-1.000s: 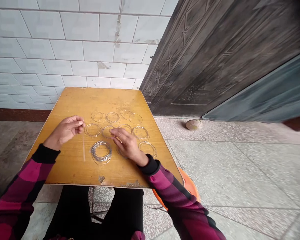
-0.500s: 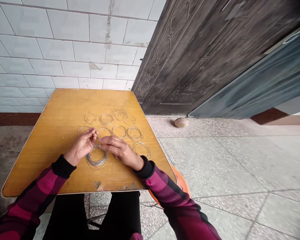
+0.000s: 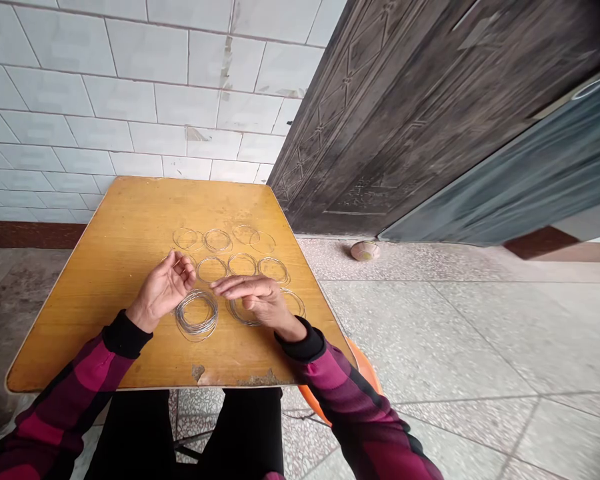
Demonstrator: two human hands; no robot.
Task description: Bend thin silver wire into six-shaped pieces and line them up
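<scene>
Over the wooden table point(image 3: 130, 227) my left hand point(image 3: 164, 288) is raised palm up, fingers loosely curled and apart, with nothing seen in it. Just right of it and below lies a thick coil of silver wire point(image 3: 183, 323). My right hand point(image 3: 255, 297) hovers palm down with its fingers stretched out to the left, holding nothing. Partly hidden beneath it is another wire coil point(image 3: 237, 317). Beyond my hands lie several thinner wire rings in rows, among them a ring point(image 3: 218, 231) at the back and a ring point(image 3: 275, 260) on the right.
A white tiled wall point(image 3: 145, 60) borders the table's far edge. A dark carved door point(image 3: 380, 133) stands to the right, and a roundish stone-like object point(image 3: 365, 251) lies on the floor before it. An orange stool point(image 3: 365, 367) shows beside the table's right edge.
My hands have moved apart. The right hand shifted to the right, uncovering more of the thick coil, and the left hand's pinched fingers have loosened. The view has shifted slightly.
</scene>
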